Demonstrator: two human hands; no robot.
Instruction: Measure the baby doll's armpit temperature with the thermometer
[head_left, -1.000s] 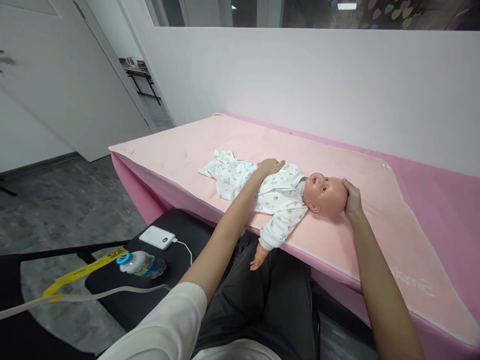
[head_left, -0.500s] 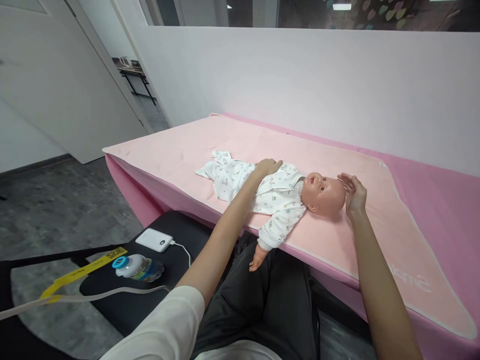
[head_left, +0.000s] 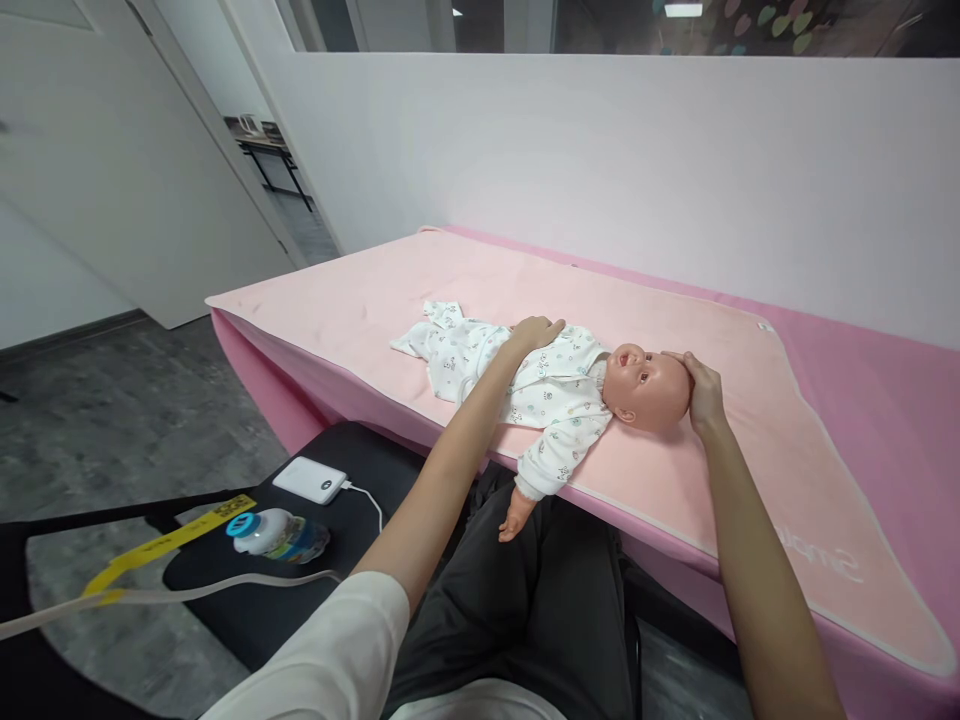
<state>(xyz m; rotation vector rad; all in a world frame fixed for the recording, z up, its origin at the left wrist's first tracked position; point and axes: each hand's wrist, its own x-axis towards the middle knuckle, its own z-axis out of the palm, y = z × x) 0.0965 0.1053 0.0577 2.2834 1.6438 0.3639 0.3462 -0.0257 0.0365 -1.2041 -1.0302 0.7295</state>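
A baby doll [head_left: 559,385] in a white printed outfit lies on its back on a pale pink mat [head_left: 360,275]. Its head points right, and one arm hangs over the table's near edge. My left hand [head_left: 536,333] rests flat on the doll's belly with the fingers stretched out. Against the crown of the doll's bald head [head_left: 652,390] lies my right hand [head_left: 703,390], its fingers extended and slightly curved along the scalp. Part of the right hand's palm is hidden from view.
Left of my legs, a black chair [head_left: 345,450] holds a white power bank [head_left: 309,480] with a cable and a blue-capped bottle [head_left: 277,535]. A white wall [head_left: 600,150] runs behind the table; a door [head_left: 135,150] is at the left.
My right hand has moved slightly left, from just beside the doll's head to touching its crown. My left hand and the doll have stayed in place.
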